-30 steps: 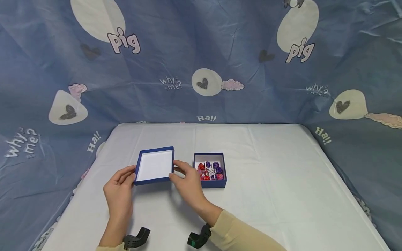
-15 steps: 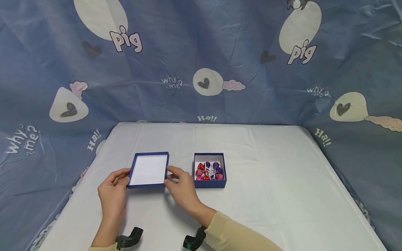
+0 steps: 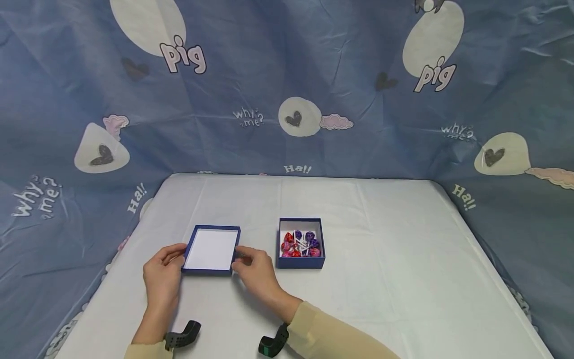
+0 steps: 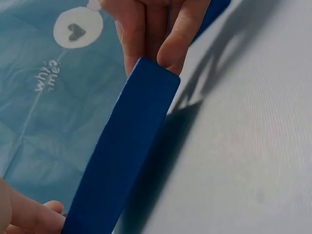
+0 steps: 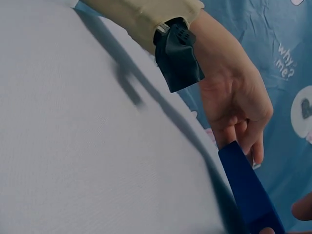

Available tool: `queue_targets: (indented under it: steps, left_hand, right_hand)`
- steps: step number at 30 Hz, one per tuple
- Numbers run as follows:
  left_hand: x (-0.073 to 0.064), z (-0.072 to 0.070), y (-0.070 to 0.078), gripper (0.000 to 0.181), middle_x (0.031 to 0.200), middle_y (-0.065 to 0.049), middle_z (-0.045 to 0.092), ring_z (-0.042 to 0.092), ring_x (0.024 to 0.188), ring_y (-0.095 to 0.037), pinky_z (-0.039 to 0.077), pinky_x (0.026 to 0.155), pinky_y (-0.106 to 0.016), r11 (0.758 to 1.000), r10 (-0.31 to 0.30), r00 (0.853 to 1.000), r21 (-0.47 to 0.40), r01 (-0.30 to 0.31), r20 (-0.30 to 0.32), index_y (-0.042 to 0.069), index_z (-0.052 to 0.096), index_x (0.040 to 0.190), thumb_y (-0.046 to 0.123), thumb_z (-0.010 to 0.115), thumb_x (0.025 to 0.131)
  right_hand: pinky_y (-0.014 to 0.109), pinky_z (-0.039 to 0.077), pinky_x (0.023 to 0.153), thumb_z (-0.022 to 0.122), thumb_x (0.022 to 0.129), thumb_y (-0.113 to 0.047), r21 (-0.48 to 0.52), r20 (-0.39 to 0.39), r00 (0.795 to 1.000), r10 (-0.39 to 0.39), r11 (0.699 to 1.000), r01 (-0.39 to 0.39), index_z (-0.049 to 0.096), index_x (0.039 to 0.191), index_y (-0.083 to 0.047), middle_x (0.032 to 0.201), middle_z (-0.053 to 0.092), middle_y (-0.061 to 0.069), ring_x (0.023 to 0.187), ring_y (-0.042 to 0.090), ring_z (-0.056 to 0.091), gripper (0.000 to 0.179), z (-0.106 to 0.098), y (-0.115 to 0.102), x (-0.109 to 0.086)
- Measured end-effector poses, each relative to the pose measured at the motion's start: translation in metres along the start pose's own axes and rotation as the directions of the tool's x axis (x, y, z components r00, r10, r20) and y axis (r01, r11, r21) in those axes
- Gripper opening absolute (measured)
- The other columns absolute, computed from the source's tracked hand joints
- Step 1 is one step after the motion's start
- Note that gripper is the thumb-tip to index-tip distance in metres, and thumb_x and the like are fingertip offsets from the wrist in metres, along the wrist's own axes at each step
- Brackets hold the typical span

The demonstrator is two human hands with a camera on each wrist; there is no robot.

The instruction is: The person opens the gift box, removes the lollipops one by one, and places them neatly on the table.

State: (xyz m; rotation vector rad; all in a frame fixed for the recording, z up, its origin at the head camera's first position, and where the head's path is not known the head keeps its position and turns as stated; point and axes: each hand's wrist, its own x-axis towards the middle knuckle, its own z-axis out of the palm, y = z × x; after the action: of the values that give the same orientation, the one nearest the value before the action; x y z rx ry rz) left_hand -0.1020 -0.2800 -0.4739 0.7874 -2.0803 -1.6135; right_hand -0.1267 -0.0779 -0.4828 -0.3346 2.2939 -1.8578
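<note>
A blue square box lid [image 3: 212,249] lies level with its white inside facing up, in the left middle of the head view. My left hand [image 3: 162,279] pinches its left side between thumb and fingers. On the opposite side, my right hand [image 3: 260,275] grips the lid's right edge. The left wrist view shows the lid's blue side wall [image 4: 124,151] with a shadow beside it; whether it touches the table I cannot tell. To the right stands the matching blue box [image 3: 299,263], uncovered, holding several wrapped lollipops [image 3: 301,244] in red, pink and purple.
A white cloth covers the table [image 3: 381,279]. Behind it and along both sides hangs a blue printed curtain [image 3: 251,70]. Black wrist straps [image 3: 183,336] are on both arms, below beige sleeves [image 3: 338,331].
Both hands have brought the lid lower and a little toward me and to the left, tilting it flatter. The box of lollipops has stayed in place.
</note>
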Motion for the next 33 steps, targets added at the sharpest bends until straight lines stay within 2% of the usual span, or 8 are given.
queue_targets:
  steps: [5, 12, 18, 33]
  left_hand:
    - [0.004, 0.001, -0.008, 0.030, 0.119, -0.018, 0.069, 0.065, 0.108, -0.024, 0.050, 0.072, -0.008, 0.998, -0.001, 1.000, 0.058, 0.000, 0.023, 0.000, 0.070, 0.119, -0.006, 0.055, 0.094]
    - [0.006, 0.001, -0.014, 0.029, 0.120, -0.015, 0.070, 0.065, 0.108, -0.021, 0.050, 0.074, -0.007, 0.996, -0.021, 0.999, 0.090, 0.018, 0.029, 0.003, 0.070, 0.120, -0.002, 0.055, 0.096]
    - [0.007, 0.001, -0.014, 0.030, 0.121, -0.014, 0.069, 0.065, 0.109, -0.021, 0.049, 0.075, -0.007, 0.992, -0.020, 1.000, 0.128, 0.017, 0.018, 0.005, 0.070, 0.122, 0.000, 0.054, 0.097]
    - [0.006, 0.005, -0.015, 0.032, 0.121, -0.015, 0.068, 0.065, 0.109, -0.023, 0.049, 0.073, -0.007, 0.990, -0.001, 1.000, 0.144, 0.000, 0.005, 0.004, 0.069, 0.123, -0.001, 0.051, 0.097]
  right_hand:
    - [0.022, 0.053, 0.076, 0.070, 0.089, -0.006, -0.009, 0.025, 1.000, 0.010, 1.000, -0.009, 0.066, 0.129, 0.002, 0.100, 0.071, 0.002, 0.088, 0.006, 0.061, 0.041, 0.002, 0.008, 0.003]
    - [0.022, 0.054, 0.072, 0.070, 0.088, -0.008, 0.006, 0.056, 0.998, 0.030, 1.000, -0.030, 0.065, 0.131, 0.000, 0.107, 0.071, 0.005, 0.085, 0.006, 0.062, 0.044, 0.001, 0.011, 0.007]
    - [0.021, 0.052, 0.068, 0.069, 0.090, -0.010, 0.002, 0.089, 0.996, 0.032, 0.999, -0.032, 0.063, 0.134, 0.000, 0.098, 0.071, 0.000, 0.080, 0.005, 0.062, 0.046, 0.000, 0.011, 0.010]
    - [0.021, 0.053, 0.066, 0.068, 0.091, -0.011, 0.006, 0.107, 0.992, 0.061, 0.998, -0.062, 0.061, 0.136, 0.000, 0.097, 0.070, -0.001, 0.077, 0.005, 0.064, 0.047, -0.002, 0.008, 0.008]
